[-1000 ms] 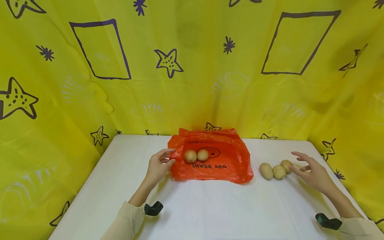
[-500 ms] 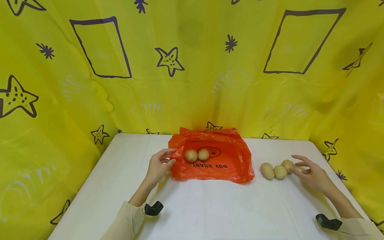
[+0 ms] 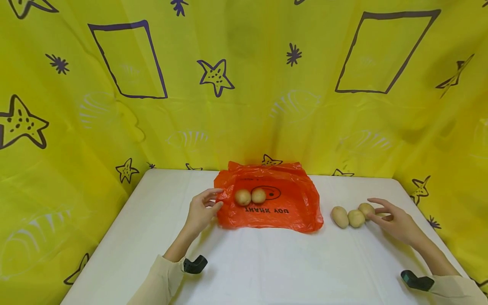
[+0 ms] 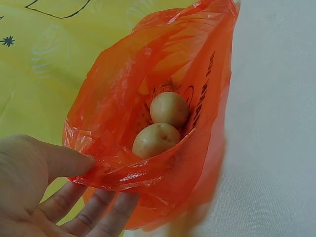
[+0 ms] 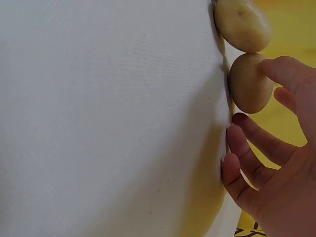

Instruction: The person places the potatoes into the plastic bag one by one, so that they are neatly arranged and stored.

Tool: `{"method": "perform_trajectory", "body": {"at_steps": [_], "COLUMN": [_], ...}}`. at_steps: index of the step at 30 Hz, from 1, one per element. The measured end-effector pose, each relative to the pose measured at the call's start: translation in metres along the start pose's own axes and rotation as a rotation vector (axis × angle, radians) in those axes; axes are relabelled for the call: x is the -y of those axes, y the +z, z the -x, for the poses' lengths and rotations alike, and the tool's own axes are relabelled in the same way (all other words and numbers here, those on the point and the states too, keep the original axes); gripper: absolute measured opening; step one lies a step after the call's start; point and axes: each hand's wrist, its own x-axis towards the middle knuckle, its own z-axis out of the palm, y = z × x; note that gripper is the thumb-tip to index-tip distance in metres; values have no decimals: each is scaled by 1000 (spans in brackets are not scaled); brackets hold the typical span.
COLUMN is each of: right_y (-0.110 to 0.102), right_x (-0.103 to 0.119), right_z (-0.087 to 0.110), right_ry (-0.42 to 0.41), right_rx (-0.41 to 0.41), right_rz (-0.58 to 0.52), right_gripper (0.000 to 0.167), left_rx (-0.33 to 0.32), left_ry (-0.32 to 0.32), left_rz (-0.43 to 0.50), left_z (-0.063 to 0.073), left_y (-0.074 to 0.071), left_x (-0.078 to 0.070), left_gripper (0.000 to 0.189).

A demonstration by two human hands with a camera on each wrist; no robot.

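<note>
In the head view a red plastic bag [image 3: 282,220] lies spread at the table's back middle, its mouth facing me. Two round potatoes [image 4: 169,109] rest inside it, side by side. My left hand [image 3: 202,212] pinches the bag's left edge, thumb inside the rim and fingers outside, as the left wrist view shows. On the right, a row of potatoes [image 3: 356,218] lies on the table. My right hand [image 3: 396,222] is at the row's right end. Its thumb touches the nearest potato [image 5: 251,83], while its other fingers curve loosely beside that potato without wrapping round it.
A white cloth covers the table [image 3: 267,267]. Behind it and at both sides hangs a yellow curtain [image 3: 251,118] printed with stars and fish. Black wrist devices [image 3: 195,264] sit at both sleeves.
My right hand has shifted slightly, and its fingers have drawn in a little toward the rightmost potato. My left hand keeps its hold on the bag.
</note>
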Motion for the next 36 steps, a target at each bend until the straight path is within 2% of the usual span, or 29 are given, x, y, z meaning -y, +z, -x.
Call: {"method": "perform_trajectory", "body": {"at_steps": [12, 17, 21, 36], "right_y": [-1, -1, -1, 3], "right_x": [0, 0, 1, -1], "right_z": [-4, -5, -4, -2], "right_ry": [-18, -23, -11, 32], "right_rx": [32, 44, 63, 77], "right_rz": [-10, -18, -23, -66], "right_gripper": [47, 45, 46, 47], "left_rx": [-2, -1, 6, -5], "left_ry": [2, 5, 37, 15], "left_rz": [18, 15, 12, 7], "left_z": [0, 7, 14, 16], "left_y": [0, 0, -2, -1], "left_x": [-1, -17, -28, -32], "left_gripper": [37, 35, 33, 33]}}
